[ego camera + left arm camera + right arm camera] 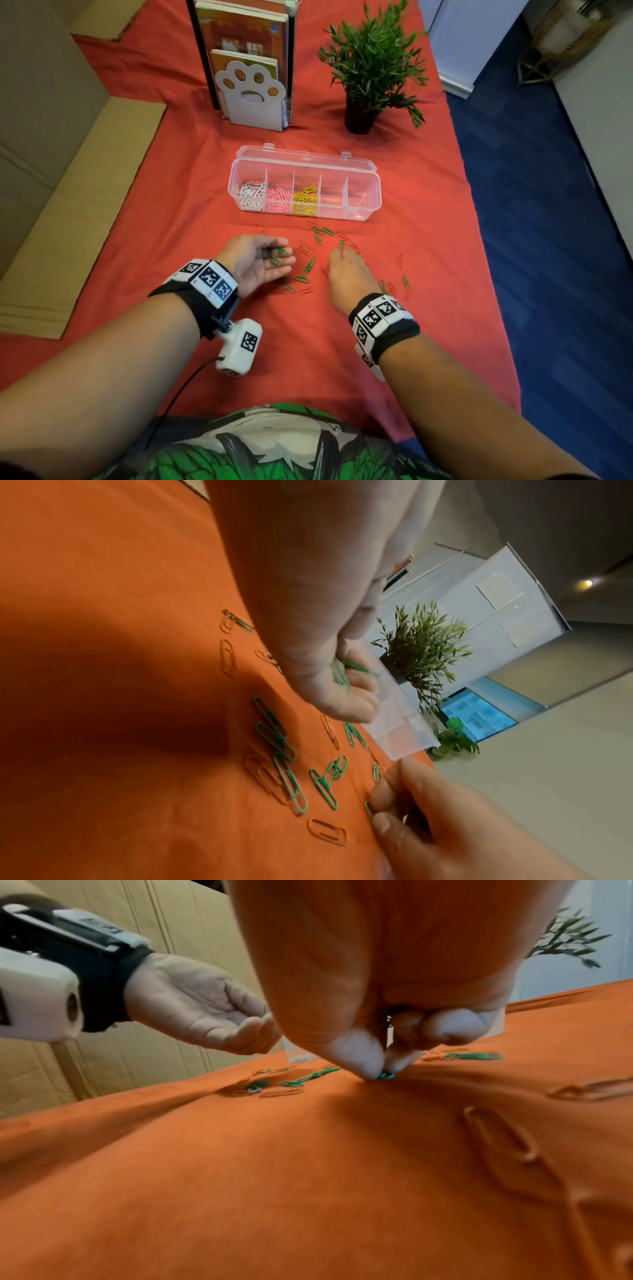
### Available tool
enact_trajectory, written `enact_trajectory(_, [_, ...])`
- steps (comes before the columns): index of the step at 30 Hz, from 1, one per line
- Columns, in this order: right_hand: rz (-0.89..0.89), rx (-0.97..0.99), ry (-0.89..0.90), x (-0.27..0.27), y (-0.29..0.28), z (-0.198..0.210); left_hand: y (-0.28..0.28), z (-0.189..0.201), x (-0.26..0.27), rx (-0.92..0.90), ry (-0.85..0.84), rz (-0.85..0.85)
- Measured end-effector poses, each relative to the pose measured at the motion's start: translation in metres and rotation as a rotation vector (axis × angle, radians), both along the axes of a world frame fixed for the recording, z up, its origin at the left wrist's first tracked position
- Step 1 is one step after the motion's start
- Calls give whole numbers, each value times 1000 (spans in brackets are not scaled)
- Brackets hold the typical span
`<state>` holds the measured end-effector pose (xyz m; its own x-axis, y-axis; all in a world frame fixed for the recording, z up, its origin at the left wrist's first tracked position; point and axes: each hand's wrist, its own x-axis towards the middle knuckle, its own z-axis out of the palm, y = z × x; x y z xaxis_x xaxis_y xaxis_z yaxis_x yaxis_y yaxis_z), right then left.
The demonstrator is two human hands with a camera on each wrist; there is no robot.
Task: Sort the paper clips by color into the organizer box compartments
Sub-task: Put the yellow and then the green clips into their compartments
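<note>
The clear organizer box [363,202] lies open on the red cloth, with white clips [251,197], pink clips [279,200] and yellow clips [305,200] in its three left compartments. Loose green clips [318,234] and faint red clips [303,248] are scattered in front of it. My left hand [286,253] is cupped palm up and holds a few green clips [339,673]. My right hand [342,255] pinches one green clip [385,1075] against the cloth between thumb and fingertip.
A paw-shaped bookend with books [253,89] and a potted plant [370,68] stand behind the box. Flat cardboard [78,205] lies along the left. The table's right edge [486,240] drops to a blue floor. More clips [406,281] lie right of my right wrist.
</note>
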<state>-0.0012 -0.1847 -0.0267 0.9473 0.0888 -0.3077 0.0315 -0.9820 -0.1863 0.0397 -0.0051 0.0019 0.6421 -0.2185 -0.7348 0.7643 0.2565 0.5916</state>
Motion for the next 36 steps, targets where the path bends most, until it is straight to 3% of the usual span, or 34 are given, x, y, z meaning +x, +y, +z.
enact_trajectory(5, [-25,12,14,-11,4,-3,-14,-10,-3,301,-155,-105])
enact_trajectory(11, [-86,136,15,-17,-8,-16,-19,-26,-13,1048,-760,-686])
enact_trajectory(15, [-482,572,105,-1,-31,-7,-25,-34,-22,1135,-887,-856])
enact_trajectory(20, [-950,1296,170,7,-57,10,-24,-38,-24,1099,-912,-837])
enact_trajectory(21, [-1005,1355,175,9,-60,11,-24,-38,-23,1093,-913,-826])
enact_trajectory(23, [-1010,1244,153,15,-65,6,-23,-39,-22,1040,-873,-752])
enact_trajectory(26, [-732,550,79,21,-66,-4,-23,-38,-18,835,-693,-549])
enact_trajectory(28, [-608,302,28,20,-60,-11,-24,-33,-15,588,-514,-376])
enact_trajectory(32, [-389,147,-42,19,-41,-19,-22,-14,-12,132,-115,-36])
enact_trajectory(36, [-202,57,-83,15,-27,-18,-16,-10,-8,-7,20,32])
